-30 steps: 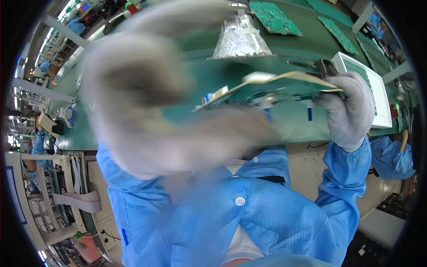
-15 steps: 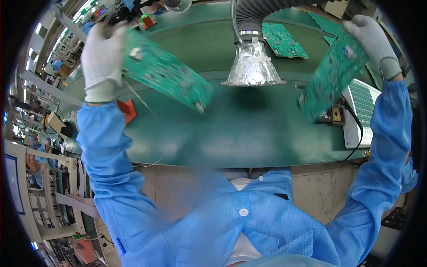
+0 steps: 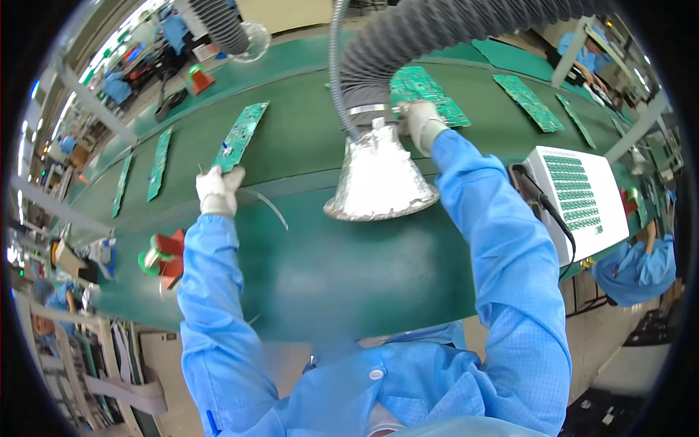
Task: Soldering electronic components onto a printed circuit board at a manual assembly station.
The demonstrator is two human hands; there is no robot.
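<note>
My gloved left hand (image 3: pixel 218 188) is closed on the near end of a long green circuit board (image 3: pixel 245 132), which lies on the dark green belt left of the silver funnel. Further right, my gloved right hand (image 3: pixel 422 125) has its fingers curled at the near left edge of green circuit boards (image 3: pixel 431 93) lying side by side behind the black hose. The hose hides part of these boards, and the fingertips are hard to see. Both forearms, in blue sleeves, reach forward over the bench.
A foil-covered extraction funnel (image 3: pixel 380 175) hangs from a ribbed black hose (image 3: pixel 466 36) between my arms. More boards (image 3: pixel 528 103) lie along the belt (image 3: pixel 309 131). A white box with a printed grid (image 3: pixel 579 197) stands right; a red stand with a solder reel (image 3: pixel 164 255) sits left.
Both boards were held up, blurred, over the bench. The left one now lies on the belt. My right hand has moved inward from the far right to the boards behind the funnel. The view has turned.
</note>
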